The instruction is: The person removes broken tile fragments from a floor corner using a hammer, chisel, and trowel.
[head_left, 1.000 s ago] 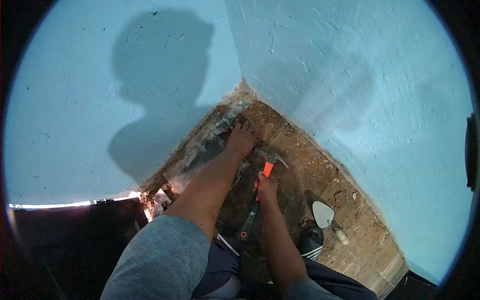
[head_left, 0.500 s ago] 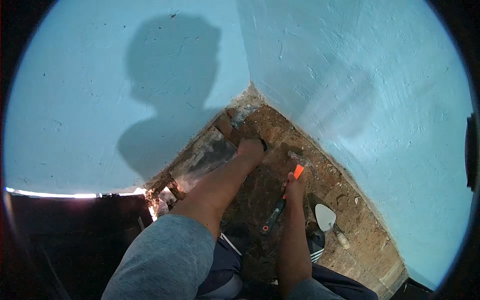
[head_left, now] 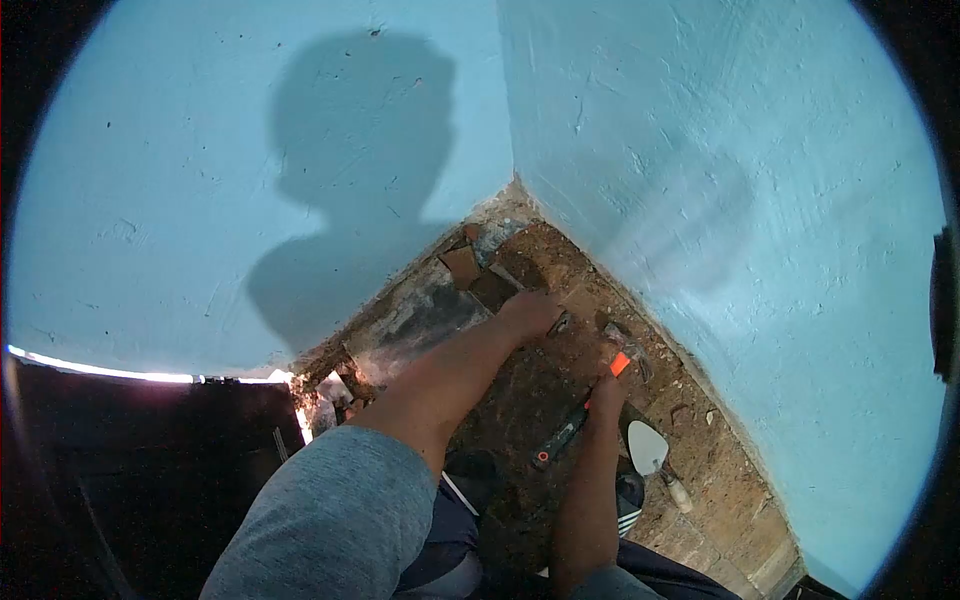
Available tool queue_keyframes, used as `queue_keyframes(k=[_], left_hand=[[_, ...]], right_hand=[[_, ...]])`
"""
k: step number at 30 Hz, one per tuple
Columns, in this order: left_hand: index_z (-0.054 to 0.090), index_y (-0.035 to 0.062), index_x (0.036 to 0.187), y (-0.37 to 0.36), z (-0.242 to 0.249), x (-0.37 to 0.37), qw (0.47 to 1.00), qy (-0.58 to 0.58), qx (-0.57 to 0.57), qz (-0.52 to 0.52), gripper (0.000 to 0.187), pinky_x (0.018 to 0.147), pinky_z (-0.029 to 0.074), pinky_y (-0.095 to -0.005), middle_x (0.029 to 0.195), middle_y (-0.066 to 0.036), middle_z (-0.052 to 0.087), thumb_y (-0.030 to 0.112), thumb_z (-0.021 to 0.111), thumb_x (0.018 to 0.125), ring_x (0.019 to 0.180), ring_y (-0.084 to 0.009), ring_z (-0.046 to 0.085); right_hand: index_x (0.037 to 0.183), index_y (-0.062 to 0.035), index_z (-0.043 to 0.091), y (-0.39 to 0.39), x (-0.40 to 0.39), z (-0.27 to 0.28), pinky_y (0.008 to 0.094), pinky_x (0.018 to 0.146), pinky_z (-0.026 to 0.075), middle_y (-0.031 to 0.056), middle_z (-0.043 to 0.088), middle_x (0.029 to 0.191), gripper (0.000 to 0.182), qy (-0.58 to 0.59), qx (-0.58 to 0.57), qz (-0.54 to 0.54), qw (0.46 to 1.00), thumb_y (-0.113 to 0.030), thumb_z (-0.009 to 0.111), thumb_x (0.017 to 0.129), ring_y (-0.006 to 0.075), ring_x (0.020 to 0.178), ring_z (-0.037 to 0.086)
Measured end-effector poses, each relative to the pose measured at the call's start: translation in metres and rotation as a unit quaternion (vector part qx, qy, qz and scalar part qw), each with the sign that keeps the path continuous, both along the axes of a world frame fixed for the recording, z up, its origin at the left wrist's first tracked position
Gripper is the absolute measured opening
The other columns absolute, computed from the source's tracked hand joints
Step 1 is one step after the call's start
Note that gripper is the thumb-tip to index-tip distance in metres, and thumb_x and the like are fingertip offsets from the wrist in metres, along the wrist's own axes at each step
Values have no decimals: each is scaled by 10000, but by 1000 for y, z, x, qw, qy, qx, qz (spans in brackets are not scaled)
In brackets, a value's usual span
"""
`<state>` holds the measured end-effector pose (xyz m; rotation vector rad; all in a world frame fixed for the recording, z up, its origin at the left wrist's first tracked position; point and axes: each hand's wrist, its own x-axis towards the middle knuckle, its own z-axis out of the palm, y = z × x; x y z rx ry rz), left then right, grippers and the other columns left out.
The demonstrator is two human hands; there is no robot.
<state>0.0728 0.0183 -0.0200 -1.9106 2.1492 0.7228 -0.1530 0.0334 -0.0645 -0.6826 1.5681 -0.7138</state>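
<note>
My right hand (head_left: 604, 390) is wrapped round the handle of a claw hammer (head_left: 561, 436), which has a black and orange grip. The metal head of the hammer lies low over the dirt, beyond my fingers. My left hand (head_left: 532, 313) is closed close to the ground, left of the hammer head. A small dark greyish piece shows at its fingertips, too hidden to name. Just behind that hand lie a flat brown tile fragment (head_left: 461, 267) and a dark slab edge.
A trowel (head_left: 650, 448) with a wooden handle lies on the dirt floor (head_left: 690, 410) at right. Two light blue walls (head_left: 640, 130) meet in the corner. A grey slab (head_left: 412, 325) and rubble (head_left: 333, 392) line the left wall. My shoe (head_left: 630, 500) stands near the trowel.
My left hand has moved right and a little nearer to me, uncovering more of the fragments behind it. The hammer in my right hand has shifted slightly right. The view has turned a little.
</note>
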Motion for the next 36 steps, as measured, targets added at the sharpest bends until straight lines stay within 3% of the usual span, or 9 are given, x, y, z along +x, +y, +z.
queue_keyframes(k=[3,6,9,12,15,18,21,24,36], left_hand=[[518,83,1320,4,-5,9,1000,3,-19,-17,511,973,515,-430,1296,-123,535,140,696,844,1154,-345,581],[492,79,1352,6,-4,14,999,-36,-24,4,544,997,502,-421,1313,-131,514,156,691,851,1231,-323,526],[494,82,1354,-1,32,11,997,-2,27,76,517,1034,477,-423,1319,-140,504,134,661,868,1283,-331,473],[502,91,1345,1,16,14,964,-140,-226,-24,497,1078,438,-442,1315,-141,506,137,650,873,1284,-365,461],[498,122,1351,-16,13,28,975,-97,-192,65,527,1104,411,-455,1361,-128,484,165,671,855,1315,-383,430],[478,150,1370,-14,-5,20,987,-51,-130,75,582,1105,415,-448,1422,-109,441,219,704,838,1363,-378,383],[436,130,1427,-5,34,10,993,4,-82,-86,587,1007,520,-470,1508,-118,359,156,664,886,1360,-384,397],[414,136,1444,-17,-4,5,983,-13,-130,-131,631,1029,507,-442,1512,-110,357,163,680,873,1346,-359,423],[368,132,1477,-28,-10,26,996,28,-51,62,677,1087,449,-437,1538,-128,316,191,690,885,1336,-347,438]], right_hand=[[935,-82,561,-1,7,30,334,561,401,14,508,652,216,72,45,7,996,-277,645,898,164,555,526],[999,-83,546,-1,-2,8,318,576,390,3,506,673,227,23,59,20,998,-266,637,902,141,592,521],[1316,-30,463,-1,-4,1,367,517,456,73,592,851,538,35,40,32,998,-316,662,907,190,687,585],[1334,-20,442,-1,-7,-13,367,525,467,85,605,908,583,48,58,26,997,-345,663,904,202,706,596],[961,-83,559,4,12,39,319,598,386,-11,504,709,218,62,55,-3,997,-269,650,892,136,628,511],[946,-79,566,4,4,0,330,603,385,-2,518,726,230,28,-26,9,999,-278,662,884,143,636,514],[932,-76,573,-1,-5,-21,332,611,386,2,528,730,230,56,47,7,997,-278,667,879,143,639,510],[1222,6,546,-2,-8,-34,372,741,460,95,631,987,497,52,33,38,997,-346,673,895,199,827,595],[1151,-36,490,7,6,26,315,587,384,16,506,782,337,56,64,15,996,-254,622,929,137,651,491]])
